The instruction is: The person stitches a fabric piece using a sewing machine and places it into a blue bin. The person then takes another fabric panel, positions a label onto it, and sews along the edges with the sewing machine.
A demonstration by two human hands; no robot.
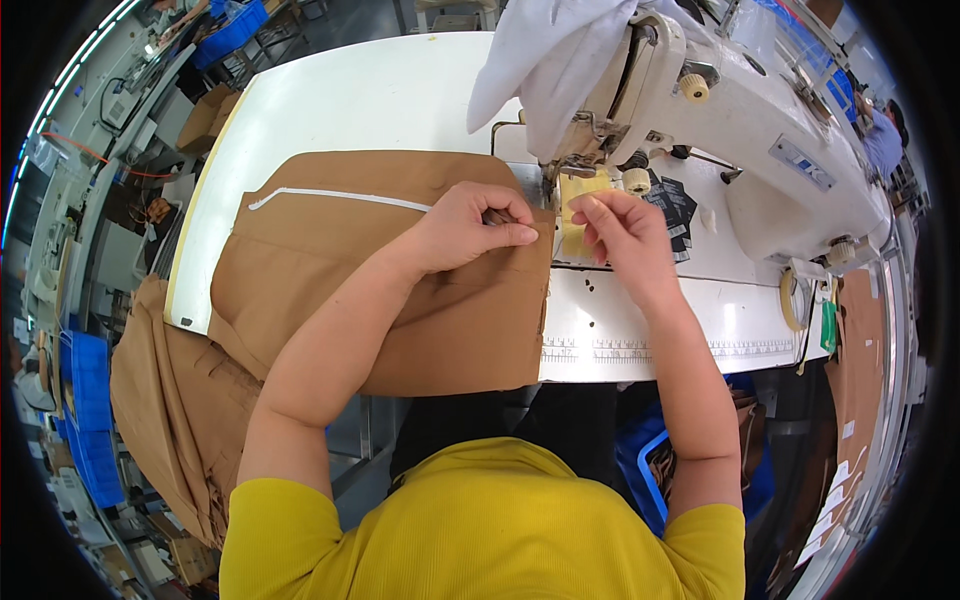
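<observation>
My left hand (pixel 480 225) grips a brown fabric piece (pixel 450 350) near its right edge, fingers curled over it. A narrow white strip (pixel 330 195) runs across that fabric on the white tabletop. To the right, my right hand (pixel 615 225) is raised beside the sewing machine's needle area (pixel 585 160), over a yellow piece (pixel 570 235), with thumb and forefinger pinched; what they hold, if anything, is too small to make out. A white cloth (pixel 520 60) hangs over the machine (pixel 760 130), and dark labels (pixel 670 205) lie behind my right hand.
More brown fabric (pixel 170 390) hangs off the left, near blue bins (pixel 88 400). A blue basket (pixel 650 465) sits below the table's right side. Brown panels (pixel 855 360) hang at far right. A person in blue (pixel 880 140) is beyond the machine.
</observation>
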